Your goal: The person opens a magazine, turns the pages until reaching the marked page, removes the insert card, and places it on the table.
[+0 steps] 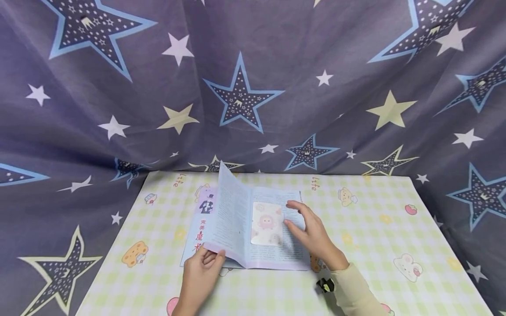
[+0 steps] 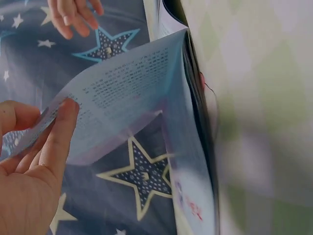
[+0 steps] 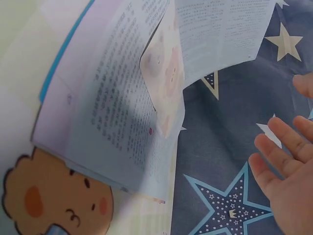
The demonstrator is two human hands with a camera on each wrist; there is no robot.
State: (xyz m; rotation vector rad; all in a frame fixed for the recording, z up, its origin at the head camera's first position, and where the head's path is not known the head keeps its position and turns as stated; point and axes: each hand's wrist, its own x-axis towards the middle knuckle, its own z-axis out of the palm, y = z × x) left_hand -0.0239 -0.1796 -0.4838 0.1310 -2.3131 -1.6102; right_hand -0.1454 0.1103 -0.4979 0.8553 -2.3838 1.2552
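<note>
A book (image 1: 272, 258) with pale blue, text-covered pages lies spread out on the table. On its right page rests a white card (image 1: 267, 224) with a pink cartoon figure, also seen in the right wrist view. My left hand (image 1: 202, 270) pinches the lower outer corner of a raised page (image 1: 231, 210) between thumb and fingers. That page stands tilted over the cover (image 1: 200, 219), which bears red characters and a dark figure. Just right of the card hovers my right hand (image 1: 316, 235), its fingers spread and relaxed, thumb tip close to the card's edge.
A green-and-white checked tablecloth (image 1: 379, 245) with cartoon prints covers the table. Behind it hangs a dark curtain (image 1: 300, 66) with stars. A small black object (image 1: 326, 285) is at the right wrist, by the cream sleeve (image 1: 356, 292).
</note>
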